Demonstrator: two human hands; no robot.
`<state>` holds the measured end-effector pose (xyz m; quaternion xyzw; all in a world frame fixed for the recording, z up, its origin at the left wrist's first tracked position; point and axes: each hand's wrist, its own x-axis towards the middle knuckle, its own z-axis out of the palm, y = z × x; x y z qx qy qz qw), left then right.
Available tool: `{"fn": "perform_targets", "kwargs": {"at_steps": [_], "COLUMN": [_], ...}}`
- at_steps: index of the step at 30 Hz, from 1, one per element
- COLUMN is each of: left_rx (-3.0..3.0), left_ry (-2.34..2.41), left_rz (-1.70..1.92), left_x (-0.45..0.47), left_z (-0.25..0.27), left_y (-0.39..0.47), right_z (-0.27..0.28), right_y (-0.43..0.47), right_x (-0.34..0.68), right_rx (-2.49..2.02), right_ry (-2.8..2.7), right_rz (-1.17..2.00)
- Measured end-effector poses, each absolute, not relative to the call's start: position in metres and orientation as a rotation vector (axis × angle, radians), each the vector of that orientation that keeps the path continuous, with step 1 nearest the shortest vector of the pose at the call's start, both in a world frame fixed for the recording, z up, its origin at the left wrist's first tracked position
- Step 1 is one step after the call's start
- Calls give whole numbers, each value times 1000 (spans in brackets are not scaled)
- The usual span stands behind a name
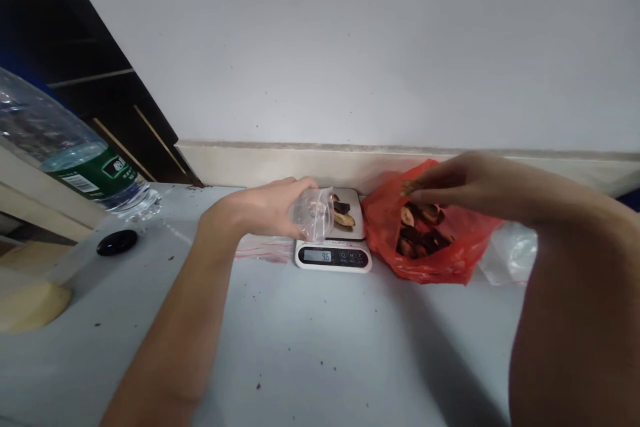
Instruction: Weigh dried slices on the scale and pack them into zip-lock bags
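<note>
My left hand [277, 207] is closed around a small clear plastic bag [316, 215], held over the left part of a white digital scale [333, 267]. Several dried slices [344, 219], some pale and some dark, rest on the scale's plate, partly behind the bag. Digits like 96 show on its display; a decimal point is hard to make out. My right hand [453, 183] is above an open red plastic bag [385, 227], fingers pinched on a small brownish dried slice [411, 187]. Inside the red bag lie more dark dried slices [423, 240].
Flat clear bags [265, 248] lie left of the scale, and another clear bag [513, 250] lies right of the red one. A water bottle [95, 160], a black oval object [117, 242] and a pale yellowish object [35, 307] are at left. A wall [350, 47] rises behind.
</note>
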<state>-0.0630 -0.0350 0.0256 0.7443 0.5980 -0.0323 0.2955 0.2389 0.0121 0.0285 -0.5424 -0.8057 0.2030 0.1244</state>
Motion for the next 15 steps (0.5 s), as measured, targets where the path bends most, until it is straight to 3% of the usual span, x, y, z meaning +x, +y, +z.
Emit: {"fn": "perform_targets", "kwargs": {"at_steps": [15], "left_rx": [1941], "left_ry": [1664], "left_rz": [-90], "left_x": [-78], "left_z": [31], "left_y": [-33], "right_z": [19], "right_y": [4], "right_x": [149], "right_rx": [-1709], "right_ry": [-2222], "right_rz": [719]}}
